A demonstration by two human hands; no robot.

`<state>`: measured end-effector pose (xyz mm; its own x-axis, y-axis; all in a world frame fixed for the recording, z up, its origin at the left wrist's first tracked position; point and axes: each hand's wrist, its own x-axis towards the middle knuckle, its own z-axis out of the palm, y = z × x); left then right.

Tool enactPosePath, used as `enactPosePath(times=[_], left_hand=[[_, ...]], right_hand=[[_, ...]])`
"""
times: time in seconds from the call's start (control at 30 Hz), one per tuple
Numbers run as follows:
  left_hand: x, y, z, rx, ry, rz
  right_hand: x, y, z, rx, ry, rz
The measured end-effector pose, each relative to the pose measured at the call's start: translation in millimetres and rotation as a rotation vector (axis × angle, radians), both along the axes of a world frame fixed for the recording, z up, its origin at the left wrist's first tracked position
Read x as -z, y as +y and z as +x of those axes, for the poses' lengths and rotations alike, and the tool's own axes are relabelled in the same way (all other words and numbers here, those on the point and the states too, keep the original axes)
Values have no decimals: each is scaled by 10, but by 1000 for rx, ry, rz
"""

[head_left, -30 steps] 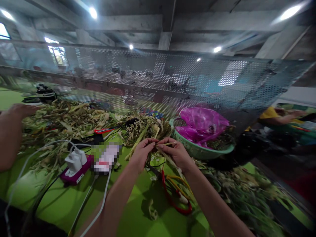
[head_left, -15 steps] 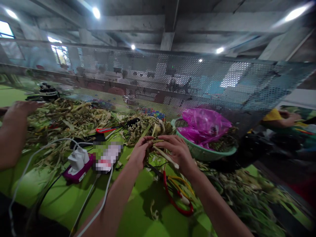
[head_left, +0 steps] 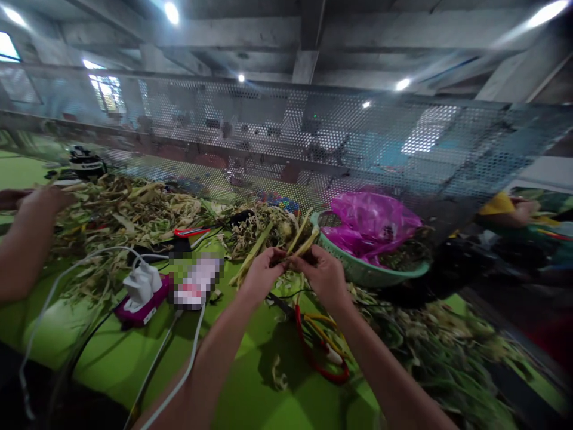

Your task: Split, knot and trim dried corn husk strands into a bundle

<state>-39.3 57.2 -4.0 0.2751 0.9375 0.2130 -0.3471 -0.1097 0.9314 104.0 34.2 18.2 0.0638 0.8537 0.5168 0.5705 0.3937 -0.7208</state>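
Head view: person at a green bench [head_left: 111, 352], both forearms reaching forward. Left hand [head_left: 262, 272] and right hand [head_left: 324, 275] meet at the fingertips, each clamped in a pinch on a small bunch of pale yellow-green stalks [head_left: 302, 242]. The stalks are held up off the bench, just in front of the basket [head_left: 358, 272], with their free ends fanning up and away.

Step in hand, by the look of it: gripping the bunch at its base, as for stripping or sorting. The exact finger action is too small to tell. Any further pull would call for a firm pinch low on the stalks, with the two hands working against each other.

Surface:
- Bright green covering, littered with scraps.
- A heap of leaves [head_left: 134, 215], dry and wilted, runs along the far side.
- A pink bag [head_left: 371, 218] sits in the teal basket.
- A red loop [head_left: 320, 358] with yellow strands lies under the wrists. Cord or handle, unclear.
- A purple power strip [head_left: 143, 295] with white plugs lies at left, and a white cable [head_left: 179, 370] trails toward the viewer.

Room:
- A perforated mesh screen [head_left: 313, 137] stands behind the bench.
- Concrete beams overhead carry ceiling lamps [head_left: 171, 12].
- A co-worker's arm [head_left: 22, 245] rests at the left edge, and a yellow sleeve [head_left: 496, 206] shows at far right.
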Motion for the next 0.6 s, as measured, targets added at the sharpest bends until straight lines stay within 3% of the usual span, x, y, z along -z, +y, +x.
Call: enactPosePath(times=[0.2,0.4,0.6], left_hand=[[3,-20,-7,28,-6,-7],[-1,-19,-31,-19,80,-24],[-63,-55,-57,52,45,-95]], right_hand=[[49,24,-16,13,126,-41],[-23,7,-34,70,11,67],[0,26,-16,-59,228,-259]])
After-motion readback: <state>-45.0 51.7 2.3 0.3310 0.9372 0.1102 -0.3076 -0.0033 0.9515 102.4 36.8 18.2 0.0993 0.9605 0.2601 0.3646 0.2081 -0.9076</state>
